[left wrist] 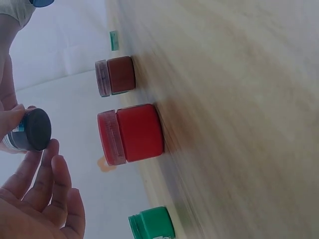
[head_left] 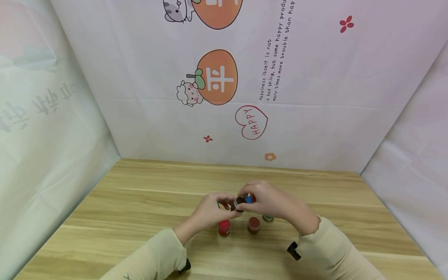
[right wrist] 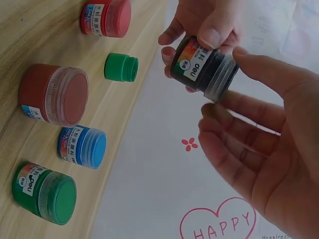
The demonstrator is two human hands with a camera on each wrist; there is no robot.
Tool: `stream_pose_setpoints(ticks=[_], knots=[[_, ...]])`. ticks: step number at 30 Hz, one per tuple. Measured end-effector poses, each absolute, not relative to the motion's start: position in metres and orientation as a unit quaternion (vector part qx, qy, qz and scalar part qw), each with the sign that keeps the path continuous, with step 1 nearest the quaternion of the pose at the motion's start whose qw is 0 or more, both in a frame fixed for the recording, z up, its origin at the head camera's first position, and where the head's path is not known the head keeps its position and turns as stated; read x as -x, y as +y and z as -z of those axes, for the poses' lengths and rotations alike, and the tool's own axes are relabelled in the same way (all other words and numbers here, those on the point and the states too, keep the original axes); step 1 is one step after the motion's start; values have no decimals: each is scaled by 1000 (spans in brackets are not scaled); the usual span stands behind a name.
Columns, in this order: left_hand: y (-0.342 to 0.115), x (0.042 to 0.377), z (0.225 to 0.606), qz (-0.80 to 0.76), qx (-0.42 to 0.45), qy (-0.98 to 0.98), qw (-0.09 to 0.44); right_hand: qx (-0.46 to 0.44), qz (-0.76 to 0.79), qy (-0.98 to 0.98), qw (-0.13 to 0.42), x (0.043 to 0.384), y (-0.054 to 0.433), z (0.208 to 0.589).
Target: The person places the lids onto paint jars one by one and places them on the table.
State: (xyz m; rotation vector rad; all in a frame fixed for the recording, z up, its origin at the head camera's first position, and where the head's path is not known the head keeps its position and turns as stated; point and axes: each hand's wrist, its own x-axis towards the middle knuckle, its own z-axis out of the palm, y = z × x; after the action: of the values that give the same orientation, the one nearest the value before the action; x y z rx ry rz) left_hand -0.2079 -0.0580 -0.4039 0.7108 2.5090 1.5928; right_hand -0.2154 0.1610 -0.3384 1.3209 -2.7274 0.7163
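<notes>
Between both hands, above the table, is a small black paint jar (right wrist: 194,62) with a clear ridged lid, tilted on its side. My left hand (head_left: 213,210) grips the jar's body, its thumb over the label in the right wrist view. At the lid end, my right hand (head_left: 269,200) has its thumb and fingertips around the lid (right wrist: 222,77). The jar's dark base (left wrist: 39,129) faces the camera in the left wrist view. Just below the hands stand a red paint jar (head_left: 224,228) and a brownish-red paint jar (head_left: 253,225).
A blue jar (right wrist: 82,147) and a green jar (right wrist: 45,193) stand on the wooden table (head_left: 147,210). Another green jar (right wrist: 121,67), with a narrower neck, stands farther left. White printed sheets (head_left: 157,128) enclose the table's back and sides.
</notes>
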Motion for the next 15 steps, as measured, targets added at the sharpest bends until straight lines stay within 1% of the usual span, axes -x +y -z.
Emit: stream_pose_setpoints(ticks=[5, 7, 10, 13, 15], knots=[[-56, 207, 404, -523, -235, 818, 42, -385, -176, -905, 47, 208, 155, 337], [-56, 206, 404, -523, -234, 818, 42, -359, -153, -919, 48, 206, 153, 337], [-55, 206, 404, -522, -234, 819, 42, -327, -130, -936, 32, 203, 151, 335], [-55, 206, 404, -524, -235, 817, 49, -329, -136, -934, 20, 203, 153, 334], [-55, 206, 403, -526, -235, 815, 54, -359, -156, -920, 20, 204, 157, 333]])
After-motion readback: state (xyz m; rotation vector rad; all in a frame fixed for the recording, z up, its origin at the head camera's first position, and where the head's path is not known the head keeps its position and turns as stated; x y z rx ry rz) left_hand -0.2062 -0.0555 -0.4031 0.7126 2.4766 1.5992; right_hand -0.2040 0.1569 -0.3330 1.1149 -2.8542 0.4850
